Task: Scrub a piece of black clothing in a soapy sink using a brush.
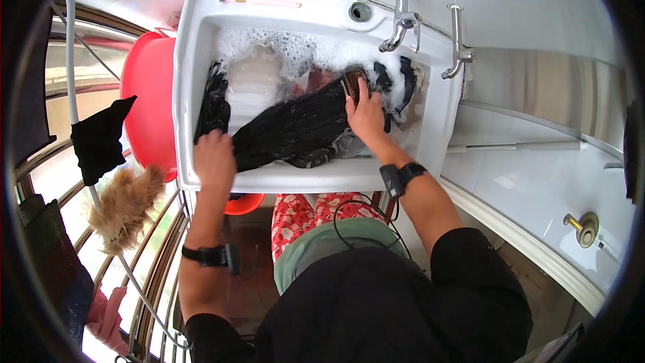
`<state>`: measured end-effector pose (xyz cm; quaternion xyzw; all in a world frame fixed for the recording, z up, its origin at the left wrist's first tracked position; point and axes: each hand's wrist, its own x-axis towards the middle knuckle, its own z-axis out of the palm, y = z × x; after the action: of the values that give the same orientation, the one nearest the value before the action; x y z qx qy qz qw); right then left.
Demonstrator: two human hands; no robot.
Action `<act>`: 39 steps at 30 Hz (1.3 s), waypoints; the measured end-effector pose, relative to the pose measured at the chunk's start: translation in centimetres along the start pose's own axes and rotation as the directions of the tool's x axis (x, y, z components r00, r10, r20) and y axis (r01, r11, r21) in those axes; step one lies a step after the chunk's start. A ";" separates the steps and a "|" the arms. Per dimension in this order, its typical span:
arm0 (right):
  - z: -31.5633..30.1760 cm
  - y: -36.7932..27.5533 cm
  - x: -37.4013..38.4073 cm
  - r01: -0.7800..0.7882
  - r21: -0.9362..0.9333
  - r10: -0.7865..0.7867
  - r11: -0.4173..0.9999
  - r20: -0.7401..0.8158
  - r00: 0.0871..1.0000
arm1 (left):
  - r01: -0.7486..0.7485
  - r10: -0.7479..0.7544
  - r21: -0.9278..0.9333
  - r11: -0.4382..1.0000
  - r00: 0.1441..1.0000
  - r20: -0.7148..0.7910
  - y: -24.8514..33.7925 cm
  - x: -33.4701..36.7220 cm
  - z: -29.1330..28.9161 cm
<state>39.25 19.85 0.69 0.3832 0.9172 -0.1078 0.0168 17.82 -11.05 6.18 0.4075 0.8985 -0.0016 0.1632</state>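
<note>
Wet black cloth stretches across the white laundry sink, over the ribbed washboard part and among soapy water. At the sink's near left edge, my left hand is closed on a bunched part of the cloth. My right hand grips a brown scrubbing brush, which rests on the cloth's right end; its bristles are hidden. White suds float along the far side of the basin. Something reddish shows under the water behind the cloth.
Two metal taps stick out from the wall at the far right. A pink-handled slim tool lies on the sink's back ledge. Left of the sink are a red basin, a fluffy duster and a hanging black cloth.
</note>
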 end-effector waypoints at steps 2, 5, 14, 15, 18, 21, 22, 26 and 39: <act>0.5 -3.0 -2.0 -0.041 0.313 0.047 0.949 -0.010 0.999 | -0.182 0.155 -0.215 0.960 0.979 -0.134 3.9 1.5 1.1; 1.5 -7.5 -5.1 0.146 0.433 -0.192 0.890 0.065 0.979 | -0.353 0.268 -0.207 0.912 0.897 -0.351 7.4 3.2 4.1; 2.0 -0.3 -1.2 0.251 -0.094 -0.237 0.963 0.135 0.962 | -0.287 0.274 -0.148 0.946 0.956 -0.102 2.8 -0.7 1.5; 1.8 0.7 -0.8 0.242 -0.095 -0.228 0.966 0.136 0.964 | -0.295 0.283 -0.148 0.944 0.954 -0.098 2.1 -1.5 0.8; 1.3 2.6 0.2 0.263 -0.144 -0.249 0.954 0.107 0.963 | -0.258 0.228 -0.191 0.947 0.960 -0.163 0.5 -3.4 0.0; 0.9 3.4 0.6 -0.119 -0.007 0.119 0.993 -0.002 0.993 | -0.141 0.145 -0.141 0.980 0.989 0.019 0.0 -3.7 0.2; 0.8 2.7 0.2 -0.117 -0.003 0.117 0.993 0.000 0.993 | -0.137 0.141 -0.139 0.981 0.990 0.020 0.2 -3.6 0.6; -0.7 -3.8 -4.2 0.099 0.331 -0.103 0.938 -0.005 0.995 | -0.157 0.117 -0.173 0.972 0.968 -0.221 3.9 -1.4 1.1; -2.4 7.6 -6.4 0.285 -0.171 -0.224 0.943 0.309 0.924 | -0.076 0.097 -0.133 0.988 0.982 0.163 6.6 0.8 4.0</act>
<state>49.26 21.13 2.37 0.2368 0.9534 -0.0645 0.1754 23.35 -6.59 3.04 0.4334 0.8611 0.0279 0.2644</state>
